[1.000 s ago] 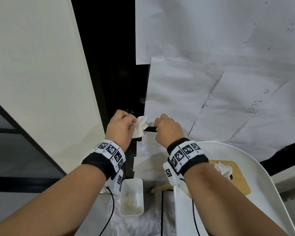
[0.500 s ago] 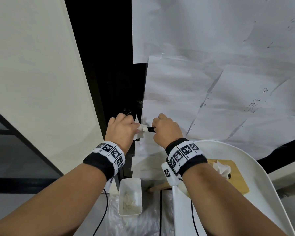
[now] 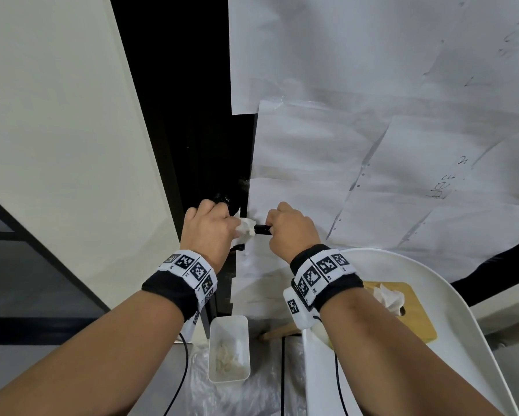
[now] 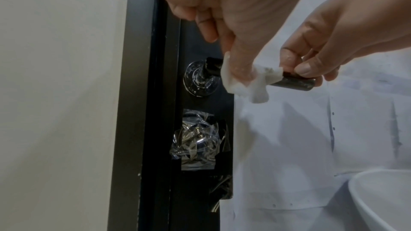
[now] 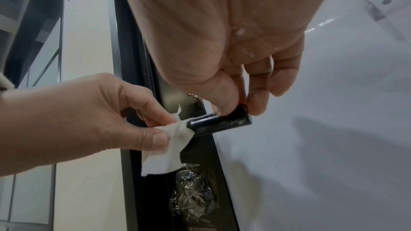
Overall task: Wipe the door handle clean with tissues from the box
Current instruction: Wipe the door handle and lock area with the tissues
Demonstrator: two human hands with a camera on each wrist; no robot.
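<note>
A black lever door handle (image 3: 262,229) (image 4: 291,82) (image 5: 219,122) sticks out from the dark door edge, with a round metal base plate (image 4: 199,78) behind it. My left hand (image 3: 213,232) (image 5: 93,117) pinches a white tissue (image 3: 246,227) (image 4: 246,82) (image 5: 169,145) wrapped round the middle of the handle. My right hand (image 3: 291,232) (image 4: 311,66) (image 5: 240,104) pinches the handle's free end between thumb and fingers. White smears show on the handle's end and on the base plate. A wooden tissue box (image 3: 402,313) with a tissue poking out lies on the white chair at lower right.
A white chair (image 3: 450,319) stands close at the right. A small white bin (image 3: 229,349) with used tissues sits on plastic sheeting on the floor below the handle. Paper sheets (image 3: 372,145) cover the door. Crumpled clear film (image 4: 198,141) is taped under the handle. A pale wall (image 3: 57,130) stands at left.
My left hand has slid the tissue left along the handle, toward the door edge, so less tissue and more of the black handle shows. The right hand keeps its hold on the end.
</note>
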